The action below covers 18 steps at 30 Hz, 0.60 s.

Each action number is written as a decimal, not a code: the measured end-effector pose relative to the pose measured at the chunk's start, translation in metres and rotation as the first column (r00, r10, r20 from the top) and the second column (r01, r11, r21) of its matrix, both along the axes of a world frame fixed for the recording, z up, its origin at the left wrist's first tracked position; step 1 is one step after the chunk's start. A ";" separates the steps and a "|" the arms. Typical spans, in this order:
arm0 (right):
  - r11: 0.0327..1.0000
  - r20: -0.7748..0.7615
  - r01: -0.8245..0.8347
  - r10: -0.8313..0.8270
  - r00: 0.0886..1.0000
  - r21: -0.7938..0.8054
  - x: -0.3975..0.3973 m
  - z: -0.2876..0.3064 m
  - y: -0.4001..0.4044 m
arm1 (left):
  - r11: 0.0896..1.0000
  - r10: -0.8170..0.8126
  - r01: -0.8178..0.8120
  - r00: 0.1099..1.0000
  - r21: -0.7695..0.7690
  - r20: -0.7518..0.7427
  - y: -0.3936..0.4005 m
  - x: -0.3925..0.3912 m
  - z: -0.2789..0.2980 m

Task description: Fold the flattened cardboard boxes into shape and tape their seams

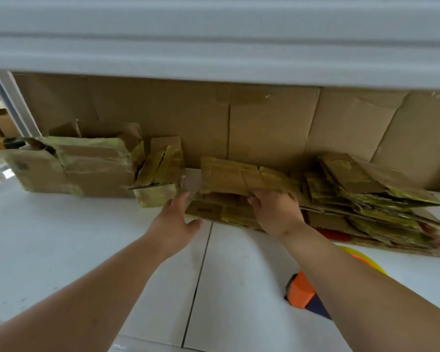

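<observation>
Two bare forearms reach in from the lower edge of the view, sleeveless as far as they show. The left hand (174, 219) and right hand (277, 212) wear no gloves, rings, watch or wristband; the fingernails look short and unpainted.

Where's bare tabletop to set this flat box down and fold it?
The white table is bare near you, between the two forearms and left of the left hand, in front of the taped boxes. It is crowded on the right: the flat cardboard pile, where the right hand grips a flattened box, and the orange tape dispenser.
</observation>
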State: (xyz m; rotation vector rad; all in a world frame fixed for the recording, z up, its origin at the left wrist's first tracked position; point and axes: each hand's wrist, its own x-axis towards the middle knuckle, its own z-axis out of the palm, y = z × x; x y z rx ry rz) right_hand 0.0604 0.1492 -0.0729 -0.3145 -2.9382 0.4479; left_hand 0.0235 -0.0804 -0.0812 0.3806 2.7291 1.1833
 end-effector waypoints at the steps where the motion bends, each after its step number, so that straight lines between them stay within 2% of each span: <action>1: 0.999 -0.075 -0.002 -0.002 0.997 -0.054 0.003 0.003 0.003 | 1.000 0.003 -0.003 1.000 0.024 -0.015 0.003 0.000 0.001; 6: 0.979 -0.426 0.021 -0.108 0.898 -0.203 0.021 0.020 0.015 | 0.989 -0.053 0.052 0.999 0.141 0.001 0.018 0.003 0.010; 10: 0.956 -0.575 0.028 -0.198 0.794 -0.290 0.037 0.035 0.018 | 0.970 -0.080 0.072 0.996 0.231 0.026 0.021 0.012 0.009; 15: 0.956 -0.754 -0.076 -0.174 0.633 -0.284 0.056 0.053 -0.003 | 0.958 -0.084 0.063 0.994 0.279 0.064 0.008 0.025 0.012; 18: 0.959 -0.722 -0.152 -0.070 0.689 -0.238 0.070 0.058 -0.019 | 0.904 0.049 -0.045 0.999 0.425 0.002 -0.005 0.035 0.018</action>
